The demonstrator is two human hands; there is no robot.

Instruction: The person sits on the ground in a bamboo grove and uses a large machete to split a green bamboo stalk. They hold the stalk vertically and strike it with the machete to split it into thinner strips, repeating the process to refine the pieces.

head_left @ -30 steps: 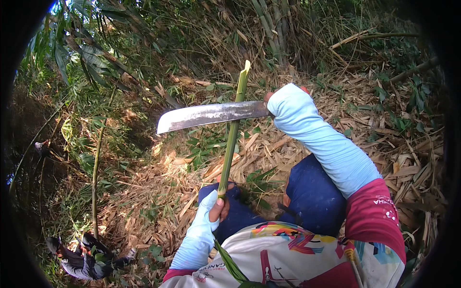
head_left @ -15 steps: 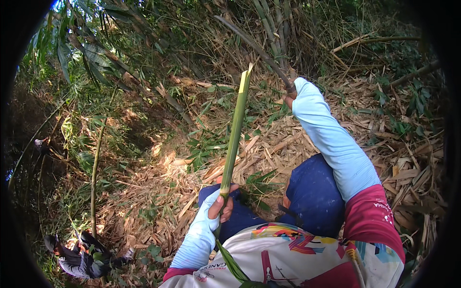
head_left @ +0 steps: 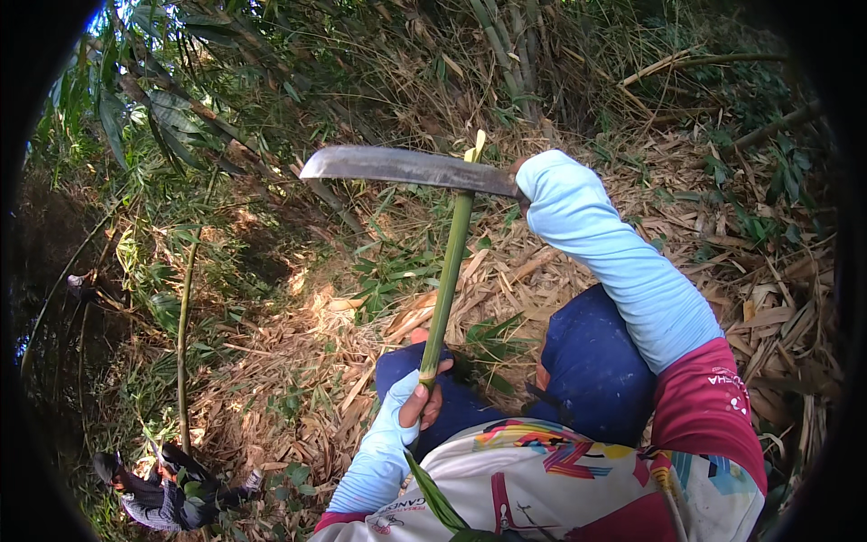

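A green bamboo stalk (head_left: 447,280) stands tilted before me, its lower end gripped in my left hand (head_left: 423,404). Pale inner wood shows at its top, where it looks cut. Across the stalk near that top lies the long curved blade of a machete (head_left: 397,168), its tip pointing left. My right hand (head_left: 523,185) is closed round the machete's handle, mostly hidden by the light blue sleeve. A long green leaf (head_left: 435,492) hangs below my left hand across my shirt.
Dry bamboo leaves and husks (head_left: 515,262) cover the ground. Bamboo clumps (head_left: 506,54) rise behind. A thin upright pole (head_left: 185,334) stands at left, beside another person (head_left: 172,497) low on the ground. Fallen branches (head_left: 777,131) lie at far right.
The machete has swung from pointing up and away to lying crosswise over the bamboo stalk's upper end. My right hand has shifted slightly left. My left hand keeps its hold.
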